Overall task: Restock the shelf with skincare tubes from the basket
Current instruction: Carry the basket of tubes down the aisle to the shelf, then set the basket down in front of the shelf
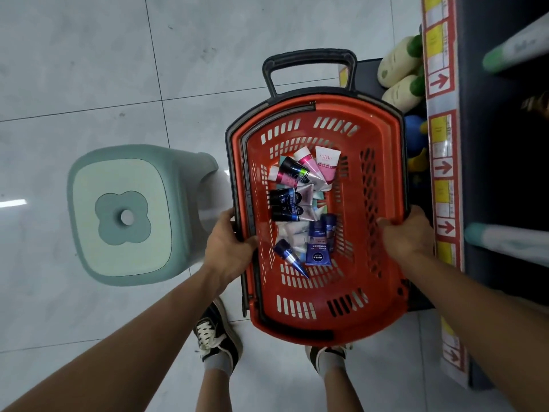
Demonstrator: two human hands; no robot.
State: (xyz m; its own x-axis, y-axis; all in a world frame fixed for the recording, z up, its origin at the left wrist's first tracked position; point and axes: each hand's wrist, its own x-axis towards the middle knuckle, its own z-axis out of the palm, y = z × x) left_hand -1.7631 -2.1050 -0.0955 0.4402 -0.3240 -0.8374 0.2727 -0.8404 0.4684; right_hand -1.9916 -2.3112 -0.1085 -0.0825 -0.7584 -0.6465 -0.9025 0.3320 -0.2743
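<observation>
An orange basket (pixel 383 295) with a black rim and black pull handle is held above the floor in front of me. My left hand (pixel 227 246) grips its left rim and my right hand (pixel 407 233) grips its right rim. Several skincare tubes lie loose on its bottom: a white and pink tube (pixel 326 166), black tubes (pixel 286 199) and dark blue tubes (pixel 319 248). The dark shelf (pixel 490 162) runs down the right side, its edge lined with red and yellow price labels (pixel 442 168).
A pale green plastic stool (pixel 124 215) stands on the grey tiled floor to the left of the basket. Cream bottles with green caps (pixel 399 71) and blue and yellow items sit on a low shelf beside the basket's far right corner. My two shoes show below.
</observation>
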